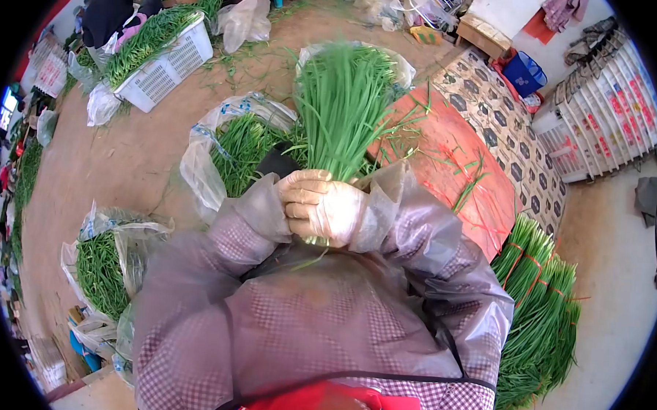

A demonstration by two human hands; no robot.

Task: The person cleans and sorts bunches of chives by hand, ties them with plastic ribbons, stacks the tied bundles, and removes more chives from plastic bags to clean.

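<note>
A large bunch of long green leafy stalks (340, 117) stands upright in front of my chest, its leaf tips fanned out and slightly blurred. My left hand (303, 196), gloved, has its fingers wrapped round the lower part of the bunch. Against it, my right hand (341, 211), also gloved, closes on the same stalks from the other side. Short stalk ends stick out below both hands. Behind the bunch, an open plastic bag (402, 67) holds more greens. Another bag (198, 171) of greens lies just left of my hands.
A red board (482, 204) with loose leaves and red ties lies at right, above tied bundles (540, 317). At left are a bag of greens (100, 268) and a white crate (170, 65). A person (109, 12) sits behind the crate. Stacked crates (604, 114) stand far right.
</note>
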